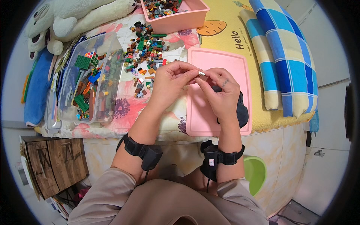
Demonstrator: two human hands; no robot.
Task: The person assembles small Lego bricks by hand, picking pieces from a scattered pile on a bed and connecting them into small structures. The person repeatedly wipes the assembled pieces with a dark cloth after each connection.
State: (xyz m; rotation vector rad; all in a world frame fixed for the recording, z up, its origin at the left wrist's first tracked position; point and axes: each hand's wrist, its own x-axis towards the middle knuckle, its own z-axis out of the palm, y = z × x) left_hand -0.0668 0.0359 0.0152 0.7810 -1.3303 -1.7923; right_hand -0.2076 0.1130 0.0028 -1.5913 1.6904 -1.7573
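Between my two hands, above a pink plastic lid (pixel 200 116), is a small white piece (pixel 201 74), probably a toy building brick. My left hand (pixel 168 82) is closed, pinching its left end with thumb and forefinger. My right hand (pixel 223 92) pinches the other side, its fingers also closed. Its exact shape is mostly hidden by the fingertips. A black object (pixel 243 112) lies on the lid, partly covered by my right hand and wrist. Left of my left hand, loose toy bricks (pixel 144 52) in many colours are spread over the flowered cloth.
A pink bin (pixel 180 24) of bricks stands at the back. On the left is a clear plastic box (pixel 92 118) with bricks and a puzzle cube (pixel 92 56). White plush toys (pixel 71 22) lie far left, checked pillows (pixel 288 56) right. A green tub (pixel 257 174) stands below the edge.
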